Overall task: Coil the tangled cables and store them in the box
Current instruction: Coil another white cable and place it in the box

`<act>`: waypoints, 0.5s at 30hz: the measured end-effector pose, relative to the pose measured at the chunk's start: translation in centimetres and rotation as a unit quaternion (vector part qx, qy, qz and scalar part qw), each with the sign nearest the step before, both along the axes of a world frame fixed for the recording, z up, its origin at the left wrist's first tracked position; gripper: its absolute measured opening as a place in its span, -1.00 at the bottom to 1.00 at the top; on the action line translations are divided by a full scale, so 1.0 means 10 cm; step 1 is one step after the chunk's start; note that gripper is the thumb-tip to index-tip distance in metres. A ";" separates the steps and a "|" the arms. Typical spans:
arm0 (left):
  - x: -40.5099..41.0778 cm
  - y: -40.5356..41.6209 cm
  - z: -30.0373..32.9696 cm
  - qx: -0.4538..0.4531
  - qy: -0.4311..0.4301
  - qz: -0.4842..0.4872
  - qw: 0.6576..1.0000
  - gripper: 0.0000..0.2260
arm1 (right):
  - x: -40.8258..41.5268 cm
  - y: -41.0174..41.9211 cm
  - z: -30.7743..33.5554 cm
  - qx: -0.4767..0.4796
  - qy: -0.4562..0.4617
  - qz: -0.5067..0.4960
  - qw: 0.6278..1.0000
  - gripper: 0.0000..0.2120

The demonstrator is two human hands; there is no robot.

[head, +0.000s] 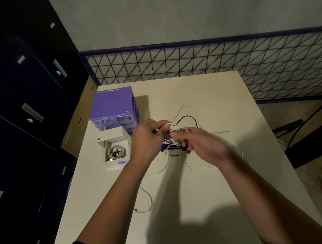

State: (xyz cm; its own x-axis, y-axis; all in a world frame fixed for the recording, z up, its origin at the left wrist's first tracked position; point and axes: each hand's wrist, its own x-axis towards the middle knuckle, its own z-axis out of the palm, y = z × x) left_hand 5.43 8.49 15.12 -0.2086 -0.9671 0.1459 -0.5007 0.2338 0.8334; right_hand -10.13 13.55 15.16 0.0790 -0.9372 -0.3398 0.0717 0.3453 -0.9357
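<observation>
Above the middle of the white table (212, 195), my left hand (148, 138) and my right hand (201, 145) both pinch a thin white cable (176, 128). Its loose loops trail over the table to the right (234, 140) and toward the front left, ending in a plug (136, 209). A black cable (187, 117) arcs behind my hands. The small open white box (107, 144) stands left of my left hand. It holds one coiled whitish cable (116, 151).
A purple drawer unit (113, 106) stands behind the box. A purple card (170, 142) lies under my hands on a dark round object. Dark cabinets (18, 116) line the left side; a wire-grid panel (229, 60) runs behind the table. More cables lie on the floor at right.
</observation>
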 end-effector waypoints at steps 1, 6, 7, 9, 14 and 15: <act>-0.01 0.00 -0.01 -0.005 -0.007 -0.002 1.000 -0.88 | 0.01 0.00 0.01 -0.010 0.003 0.000 1.000 -0.90; -0.02 0.01 -0.02 -0.004 0.006 0.019 1.000 -0.87 | 0.04 -0.01 -0.02 -0.017 0.004 -0.041 0.999 -0.72; -0.01 0.01 -0.02 -0.003 0.013 0.030 0.999 -0.86 | 0.05 -0.01 -0.04 -0.015 -0.004 -0.046 0.999 -0.65; 0.01 -0.01 -0.01 -0.002 0.026 0.048 0.999 -0.86 | 0.05 -0.02 -0.06 -0.008 -0.022 -0.038 0.999 -0.64; 0.04 -0.10 0.03 0.012 0.054 0.078 0.995 -0.86 | 0.07 0.02 -0.12 0.045 0.003 -0.003 0.999 -0.61; 0.04 -0.10 0.02 0.014 0.057 0.080 0.995 -0.85 | 0.07 0.02 -0.14 0.051 0.015 0.003 0.999 -0.62</act>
State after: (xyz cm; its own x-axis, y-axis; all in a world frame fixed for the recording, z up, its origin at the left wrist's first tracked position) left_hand 5.79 7.44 15.36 -0.0360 -0.9904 0.1332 -0.4308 0.1357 0.8922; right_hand -9.45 13.75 13.76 0.0727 -0.8969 -0.4363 0.0427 0.4398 -0.8971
